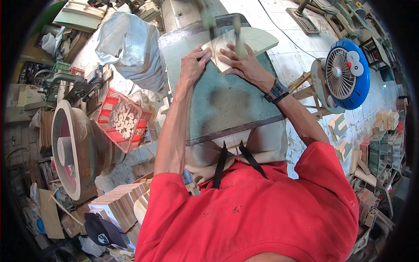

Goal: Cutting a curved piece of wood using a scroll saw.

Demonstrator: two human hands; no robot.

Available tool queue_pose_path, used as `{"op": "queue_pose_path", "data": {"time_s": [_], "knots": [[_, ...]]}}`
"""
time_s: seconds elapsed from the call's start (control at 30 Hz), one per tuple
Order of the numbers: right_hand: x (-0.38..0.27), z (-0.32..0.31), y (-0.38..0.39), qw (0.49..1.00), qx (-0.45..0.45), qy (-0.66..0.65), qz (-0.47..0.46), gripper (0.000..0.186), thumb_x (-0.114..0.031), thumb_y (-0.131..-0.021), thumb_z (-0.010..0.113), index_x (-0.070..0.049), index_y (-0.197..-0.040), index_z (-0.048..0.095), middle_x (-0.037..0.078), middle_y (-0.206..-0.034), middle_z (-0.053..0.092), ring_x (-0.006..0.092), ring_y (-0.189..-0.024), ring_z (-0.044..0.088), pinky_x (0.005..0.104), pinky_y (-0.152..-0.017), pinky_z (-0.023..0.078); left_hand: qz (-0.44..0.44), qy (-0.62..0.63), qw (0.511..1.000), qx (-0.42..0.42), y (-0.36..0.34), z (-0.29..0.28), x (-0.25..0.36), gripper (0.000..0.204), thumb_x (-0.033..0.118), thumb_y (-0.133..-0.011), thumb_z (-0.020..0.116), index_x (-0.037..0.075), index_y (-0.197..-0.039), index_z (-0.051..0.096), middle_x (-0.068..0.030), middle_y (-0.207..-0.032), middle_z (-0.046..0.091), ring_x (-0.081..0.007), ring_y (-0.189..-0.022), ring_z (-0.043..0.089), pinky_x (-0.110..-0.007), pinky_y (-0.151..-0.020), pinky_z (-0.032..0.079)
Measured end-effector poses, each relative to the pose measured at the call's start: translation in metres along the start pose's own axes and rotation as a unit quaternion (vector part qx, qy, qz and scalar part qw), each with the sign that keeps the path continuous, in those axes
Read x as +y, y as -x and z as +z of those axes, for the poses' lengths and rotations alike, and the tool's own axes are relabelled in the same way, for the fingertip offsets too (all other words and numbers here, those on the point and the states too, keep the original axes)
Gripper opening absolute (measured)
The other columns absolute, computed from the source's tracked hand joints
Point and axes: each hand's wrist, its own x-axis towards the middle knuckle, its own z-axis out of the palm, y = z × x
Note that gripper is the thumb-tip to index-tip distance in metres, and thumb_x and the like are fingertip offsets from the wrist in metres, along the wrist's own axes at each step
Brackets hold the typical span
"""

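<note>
A pale curved wooden board [261, 40] with a pencilled arc lies on the worn grey-green machine table [227, 118], near its far edge. My left hand [195, 64] grips the board's left corner, fingers bent and pressed against its edge. From the other side my right hand [248, 67], with a dark watch on the wrist, holds the near right part with its fingers spread over the top. Just beyond my hands, upright machine parts [208, 22] come down at the board; they are blurred, and the exact contact point cannot be made out.
Left of the table stand a large pale plastic bag [128, 50] and a red basket [122, 118] of small wooden rings. A blue fan [348, 74] is close on the right. Stacked wooden pieces [120, 203] and a dark cap [104, 230] lie at lower left.
</note>
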Motion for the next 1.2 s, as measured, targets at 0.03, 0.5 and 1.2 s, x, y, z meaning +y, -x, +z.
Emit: {"op": "queue_pose_path", "data": {"time_s": [0.03,0.5,1.2], "knots": [[0.001,0.001,0.000,1.000,0.020,0.009,-0.006,0.061,-0.041,-0.093,0.062,-0.030,-0.151,0.045,-0.002,-0.157,0.045,0.0211,-0.148,0.034,0.0580,-0.121,0.018,0.003,-0.007,1.000,-0.008,-0.002,-0.001,0.002,0.030,0.025,-0.093,0.071,0.010,-0.119,0.074,-0.0170,-0.130,0.067,-0.0236,-0.131,0.059,-0.032,-0.104,0.047],[-0.020,-0.048,0.049,0.998,-0.009,-0.057,-0.038,0.057,-0.032,-0.090,0.066,-0.010,-0.142,0.056,0.005,-0.151,0.052,0.0289,-0.140,0.045,0.0473,-0.109,0.035,-0.057,-0.163,0.983,-0.057,-0.066,-0.013,0.019,0.074,0.063,-0.058,0.084,0.002,-0.098,0.075,-0.0175,-0.092,0.074,-0.0302,-0.087,0.071,-0.040,-0.081,0.056],[0.023,-0.080,0.056,0.981,0.054,-0.101,0.155,0.042,-0.025,-0.096,0.063,0.000,-0.130,0.063,0.023,-0.136,0.061,0.0358,-0.115,0.064,0.0404,-0.104,0.046,-0.082,-0.020,0.966,0.244,0.223,-0.014,0.083,0.029,0.009,-0.087,0.075,0.002,-0.112,0.063,-0.0088,-0.099,0.060,-0.0167,-0.077,0.057,-0.031,-0.069,0.048]]}}
